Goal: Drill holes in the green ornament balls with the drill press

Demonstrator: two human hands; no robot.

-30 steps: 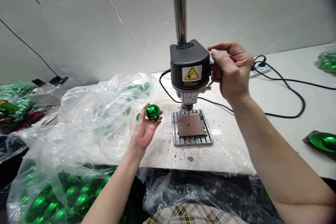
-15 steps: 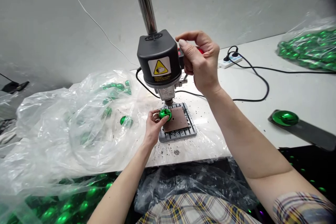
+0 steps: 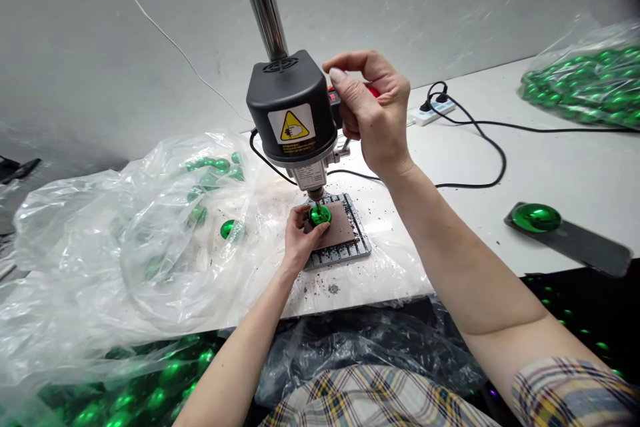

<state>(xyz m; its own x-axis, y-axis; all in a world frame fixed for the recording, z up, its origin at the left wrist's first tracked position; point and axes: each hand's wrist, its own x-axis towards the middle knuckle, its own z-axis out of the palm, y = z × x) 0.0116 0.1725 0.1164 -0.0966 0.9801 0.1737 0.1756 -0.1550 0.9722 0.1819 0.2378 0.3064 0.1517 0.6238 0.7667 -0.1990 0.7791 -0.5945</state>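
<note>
My left hand [image 3: 301, 237] pinches a shiny green ball [image 3: 319, 215] between thumb and fingers, right under the bit of a small drill press [image 3: 293, 107]. The ball rests over a brown board [image 3: 343, 223] on the ridged metal base [image 3: 360, 250]. Up beside the black motor housing, my right hand [image 3: 377, 110] is curled round a red-knobbed lever [image 3: 373, 91], most of which the fingers hide. Whether the bit touches the ball I cannot tell.
Crumpled clear plastic [image 3: 100, 233] with green balls spreads at the left. A phone [image 3: 590, 247] with a green piece [image 3: 537, 217] on it lies right. Behind are a power strip [image 3: 433, 113], a black cable [image 3: 500, 173] and a bag of green balls [image 3: 585, 83]. Dark shavings dot the table.
My left hand has moved the green ball slightly right, in under the drill bit. My right hand keeps its hold on the lever, and the whole view has shifted a little.
</note>
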